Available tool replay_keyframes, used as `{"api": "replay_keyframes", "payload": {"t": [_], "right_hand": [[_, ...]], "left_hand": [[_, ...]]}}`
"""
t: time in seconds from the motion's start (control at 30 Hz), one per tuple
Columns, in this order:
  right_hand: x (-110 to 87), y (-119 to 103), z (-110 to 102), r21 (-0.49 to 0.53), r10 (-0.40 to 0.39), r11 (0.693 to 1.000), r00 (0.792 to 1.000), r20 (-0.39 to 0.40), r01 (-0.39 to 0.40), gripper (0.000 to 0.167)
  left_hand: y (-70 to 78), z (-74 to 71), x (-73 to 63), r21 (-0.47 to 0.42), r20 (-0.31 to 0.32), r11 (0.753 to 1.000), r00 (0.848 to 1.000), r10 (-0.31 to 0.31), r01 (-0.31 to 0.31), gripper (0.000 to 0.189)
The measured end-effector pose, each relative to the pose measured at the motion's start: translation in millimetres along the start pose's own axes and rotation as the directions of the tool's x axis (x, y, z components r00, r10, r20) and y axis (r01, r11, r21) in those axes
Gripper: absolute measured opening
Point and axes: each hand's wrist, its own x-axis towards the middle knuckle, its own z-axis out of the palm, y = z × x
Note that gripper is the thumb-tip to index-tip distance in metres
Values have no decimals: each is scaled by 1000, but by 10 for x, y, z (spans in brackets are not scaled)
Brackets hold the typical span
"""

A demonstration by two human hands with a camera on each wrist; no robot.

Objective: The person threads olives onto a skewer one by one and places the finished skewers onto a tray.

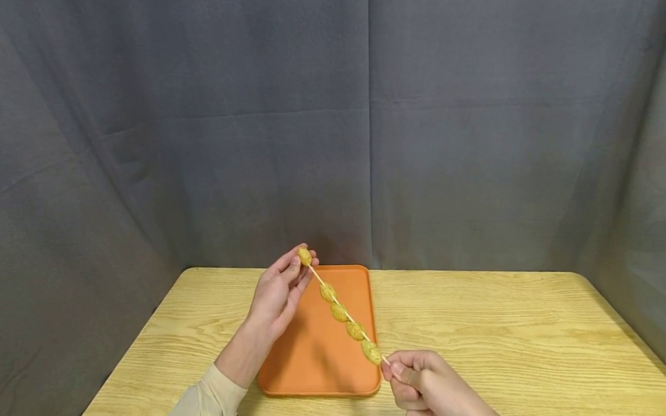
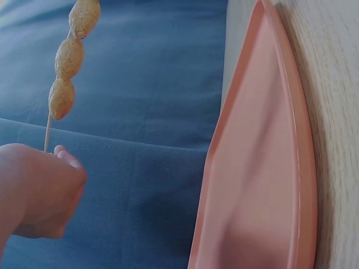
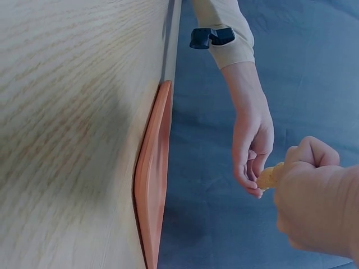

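Note:
A thin wooden skewer (image 1: 351,318) slants across the head view, threaded with several yellow-brown, rough-skinned oval balls (image 1: 340,312). My left hand (image 1: 278,296) pinches the ball at the far upper end (image 1: 305,256) between thumb and fingers. A stretch of bare stick separates that ball from the others, which sit close together toward the lower end. With thumb and curled fingers, my right hand (image 1: 427,382) grips the stick's lower end, right beside the last ball. In the left wrist view the left hand (image 2: 45,190) hides the end ball. The right hand (image 3: 308,202) covers most of the skewer in the right wrist view.
Below the skewer, an orange rectangular tray (image 1: 296,370) with a raised rim lies on the light wood-grain table (image 1: 486,325). Grey curtains (image 1: 250,143) hang behind the table and along both sides. A black device (image 3: 213,37) is strapped to the left sleeve.

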Motion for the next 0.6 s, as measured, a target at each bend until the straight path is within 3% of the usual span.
{"api": "replay_keyframes", "payload": {"t": [0.23,0.6], "right_hand": [[8,5,-6,9,-1,1000,1000,8,1,23],[-20,-11,30,25,6,1000,1000,7,-6,24]], "left_hand": [[6,-21,9,-28,7,1000,1000,4,-4,41],[-54,43,-19,35,12,998,998,54,-54,38]]}}
